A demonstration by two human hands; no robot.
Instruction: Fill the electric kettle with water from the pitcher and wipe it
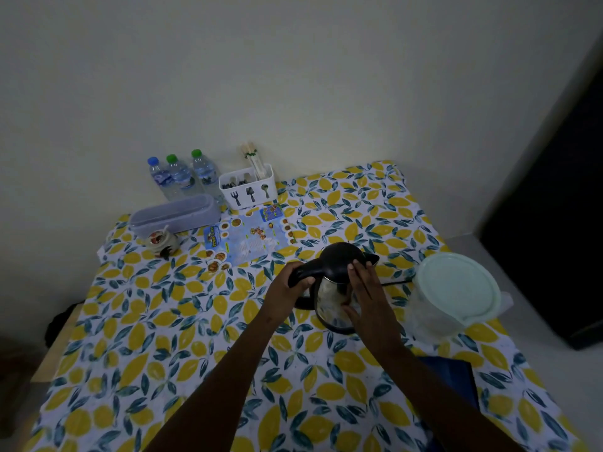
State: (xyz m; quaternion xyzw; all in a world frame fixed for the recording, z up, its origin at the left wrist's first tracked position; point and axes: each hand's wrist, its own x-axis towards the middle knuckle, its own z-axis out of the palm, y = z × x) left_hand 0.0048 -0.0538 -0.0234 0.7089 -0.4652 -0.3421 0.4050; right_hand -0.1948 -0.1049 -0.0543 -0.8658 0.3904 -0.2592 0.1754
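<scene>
A steel electric kettle (329,296) with a black lid and black handle stands on the lemon-print tablecloth (182,321), right of centre. My left hand (287,287) is wrapped around the black handle on the kettle's left side. My right hand (362,288) lies flat against the kettle's right side, fingertips on the lid's edge near the spout. A clear plastic pitcher (453,293) with a pale green lid stands just right of the kettle, untouched. A dark blue cloth (456,383) lies under my right forearm, partly hidden.
Along the back wall stand three water bottles (181,176), a white cutlery caddy (248,187) and a lilac lidded box (174,215). A small jar (161,243) and a printed menu (248,238) lie behind the kettle. The kettle's cord (396,283) runs toward the pitcher.
</scene>
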